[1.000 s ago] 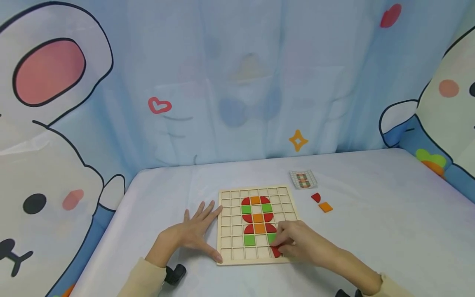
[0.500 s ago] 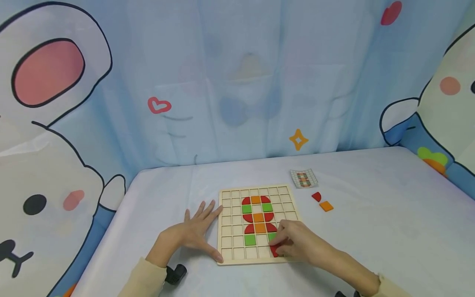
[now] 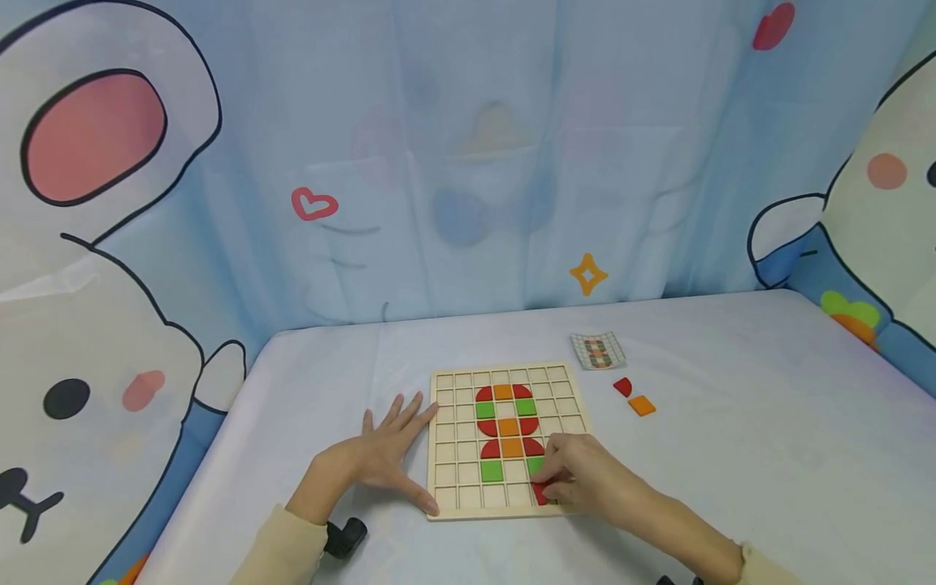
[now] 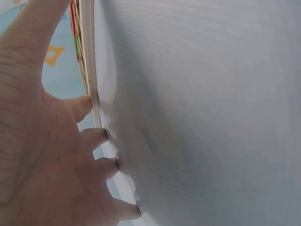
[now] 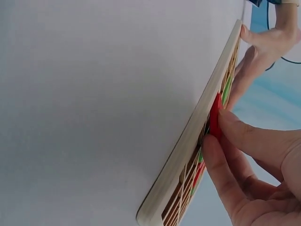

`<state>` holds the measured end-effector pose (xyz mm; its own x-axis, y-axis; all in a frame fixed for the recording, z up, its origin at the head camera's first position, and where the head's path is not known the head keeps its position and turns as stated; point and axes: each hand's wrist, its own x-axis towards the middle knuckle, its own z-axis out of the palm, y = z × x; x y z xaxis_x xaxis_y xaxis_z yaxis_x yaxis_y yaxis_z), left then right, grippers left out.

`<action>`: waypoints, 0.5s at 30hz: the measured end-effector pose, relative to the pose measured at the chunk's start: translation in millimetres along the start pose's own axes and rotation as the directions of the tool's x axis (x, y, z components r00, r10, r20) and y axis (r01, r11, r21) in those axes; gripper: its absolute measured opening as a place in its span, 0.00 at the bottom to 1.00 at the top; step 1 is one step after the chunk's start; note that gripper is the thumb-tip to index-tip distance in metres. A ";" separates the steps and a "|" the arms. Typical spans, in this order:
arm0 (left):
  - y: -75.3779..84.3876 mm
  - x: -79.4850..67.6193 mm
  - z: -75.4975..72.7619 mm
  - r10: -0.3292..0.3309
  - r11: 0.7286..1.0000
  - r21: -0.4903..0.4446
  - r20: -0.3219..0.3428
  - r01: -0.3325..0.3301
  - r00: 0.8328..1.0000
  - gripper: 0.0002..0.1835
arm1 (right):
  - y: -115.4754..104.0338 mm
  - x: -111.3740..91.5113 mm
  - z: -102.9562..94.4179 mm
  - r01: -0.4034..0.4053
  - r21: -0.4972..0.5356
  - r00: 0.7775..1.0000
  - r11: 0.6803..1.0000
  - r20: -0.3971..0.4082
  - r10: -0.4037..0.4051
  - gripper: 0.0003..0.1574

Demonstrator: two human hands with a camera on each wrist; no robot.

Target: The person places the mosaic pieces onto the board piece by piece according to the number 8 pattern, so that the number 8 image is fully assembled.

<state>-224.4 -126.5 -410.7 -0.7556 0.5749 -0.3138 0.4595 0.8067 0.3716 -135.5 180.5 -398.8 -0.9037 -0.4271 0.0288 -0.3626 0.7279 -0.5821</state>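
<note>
A wooden grid board (image 3: 446, 451) lies on the table, with red, orange and green pieces set in its middle columns. My left hand (image 3: 380, 455) has its fingers spread; thumb and index touch the board's left edge. Over the lower right of the board, my right hand (image 3: 592, 475) pinches a red quarter-round piece (image 3: 541, 493) between thumb and fingers, just below a green square (image 3: 536, 465). In the right wrist view that red piece (image 5: 215, 117) stands tilted against the grid, partly covered by the fingertips.
A small pattern card (image 3: 598, 351) lies beyond the board's far right corner. Near it are a loose red piece (image 3: 623, 387) and an orange square (image 3: 642, 405). A printed curtain (image 3: 468, 162) hangs behind the white table (image 3: 768, 422).
The red piece in my right hand has turned slightly and sits a little closer under the green square. My left hand stays at the board's edge.
</note>
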 end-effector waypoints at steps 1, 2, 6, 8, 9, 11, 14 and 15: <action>0.3 0.1 -0.4 0.000 1.000 0.000 0.001 0.000 1.000 0.74 | -0.6 0.2 1.0 0.007 -0.003 1.000 1.000 -0.005 -0.007 0.09; 0.6 -0.1 -0.6 0.000 1.000 -0.002 0.001 0.000 1.000 0.74 | -1.1 0.3 2.3 0.017 -0.013 1.000 1.000 -0.013 -0.017 0.09; 2.9 -1.0 -1.0 -0.011 1.000 -0.002 0.001 0.011 1.000 0.74 | -2.2 -0.3 6.8 0.037 -0.051 0.998 0.998 -0.041 -0.039 0.08; 3.5 -1.9 -1.4 -0.011 1.000 -0.002 0.000 0.011 1.000 0.74 | -2.9 -0.3 7.8 0.023 -0.047 0.999 0.999 -0.045 -0.025 0.08; 3.5 -2.1 -1.4 -0.010 1.000 -0.001 -0.002 0.010 1.000 0.74 | -3.0 -0.1 8.0 0.018 -0.040 0.999 0.999 -0.045 -0.020 0.08; 3.9 -2.5 -1.8 -0.007 1.000 0.001 -0.004 0.007 1.000 0.74 | -3.8 -0.1 7.8 0.005 -0.028 0.999 1.000 -0.045 -0.006 0.08; 3.7 -2.5 -1.3 -0.003 1.000 0.004 -0.009 0.003 1.000 0.74 | -4.3 -0.8 7.6 0.003 -0.021 0.999 1.000 -0.050 -0.004 0.08; 3.7 -2.2 -0.9 -0.002 1.000 0.005 -0.012 0.003 1.000 0.74 | -4.3 -1.5 7.1 0.002 -0.018 0.999 1.000 -0.052 -0.003 0.08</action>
<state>-221.4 -124.9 -407.8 -0.7622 0.5713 -0.3045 0.4599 0.8089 0.3664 -131.1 174.2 -402.2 -0.9131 -0.4011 0.0727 -0.3687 0.7364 -0.5672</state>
